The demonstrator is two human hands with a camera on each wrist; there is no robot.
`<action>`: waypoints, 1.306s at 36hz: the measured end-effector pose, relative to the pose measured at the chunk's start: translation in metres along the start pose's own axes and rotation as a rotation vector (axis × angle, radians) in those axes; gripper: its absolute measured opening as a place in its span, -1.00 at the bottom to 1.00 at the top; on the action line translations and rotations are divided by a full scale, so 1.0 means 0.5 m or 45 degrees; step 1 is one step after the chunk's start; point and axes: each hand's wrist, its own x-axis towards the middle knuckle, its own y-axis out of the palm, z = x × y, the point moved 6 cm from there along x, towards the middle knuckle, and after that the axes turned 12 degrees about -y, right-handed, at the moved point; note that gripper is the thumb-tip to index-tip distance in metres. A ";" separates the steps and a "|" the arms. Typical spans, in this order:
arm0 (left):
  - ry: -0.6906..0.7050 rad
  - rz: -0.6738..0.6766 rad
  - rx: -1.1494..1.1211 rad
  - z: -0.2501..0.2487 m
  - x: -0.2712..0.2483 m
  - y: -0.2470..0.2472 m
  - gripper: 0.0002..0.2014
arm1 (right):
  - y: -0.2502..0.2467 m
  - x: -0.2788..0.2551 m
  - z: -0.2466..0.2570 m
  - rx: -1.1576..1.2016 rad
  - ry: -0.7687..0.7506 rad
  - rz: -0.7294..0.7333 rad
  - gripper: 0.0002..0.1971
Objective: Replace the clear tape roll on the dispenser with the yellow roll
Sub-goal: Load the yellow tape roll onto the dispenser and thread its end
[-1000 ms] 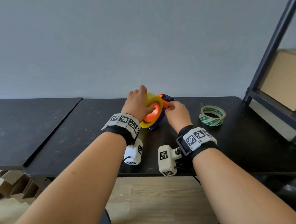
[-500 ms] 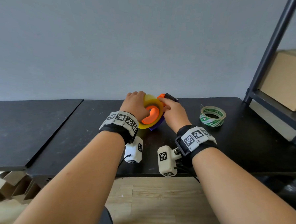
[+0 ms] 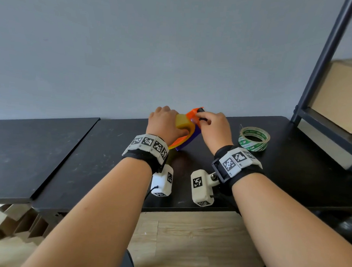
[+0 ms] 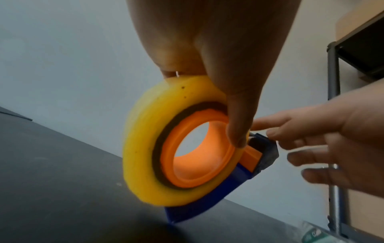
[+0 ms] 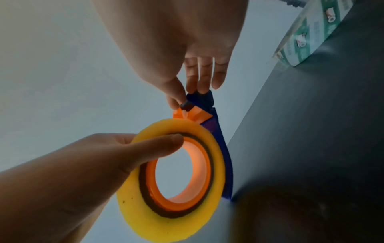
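Already seated on the dispenser (image 4: 257, 157), the yellow roll (image 4: 145, 148) is steadied in the left hand (image 3: 163, 126)'s grip while the right hand (image 3: 214, 127) pinches the cutter end, seemingly to thread tape; the clear roll (image 3: 254, 138) lies discarded at right on the surface (image 3: 88, 159).

Your black counter (image 3: 291, 180) carries the dispenser (image 3: 188, 141), standing on its blue edge near the middle toward 12 o'clock. At about 2 o'clock from it the clear roll (image 3: 254, 138) with green print lies flat, well apart. A second black counter (image 3: 27, 156) adjoins at 9 o'clock.
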 end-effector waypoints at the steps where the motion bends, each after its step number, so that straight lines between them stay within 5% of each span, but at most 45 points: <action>1: 0.018 -0.015 0.019 -0.003 -0.002 0.000 -0.52 | -0.003 0.002 -0.002 -0.029 0.000 0.002 -0.73; 21: 0.161 -0.097 0.161 -0.032 -0.021 0.014 -0.55 | 0.006 0.013 -0.013 -0.283 0.268 0.154 -0.69; 47: 0.070 0.110 -0.095 -0.037 -0.023 0.004 -0.58 | -0.019 0.008 0.038 -0.195 0.019 -0.109 -0.84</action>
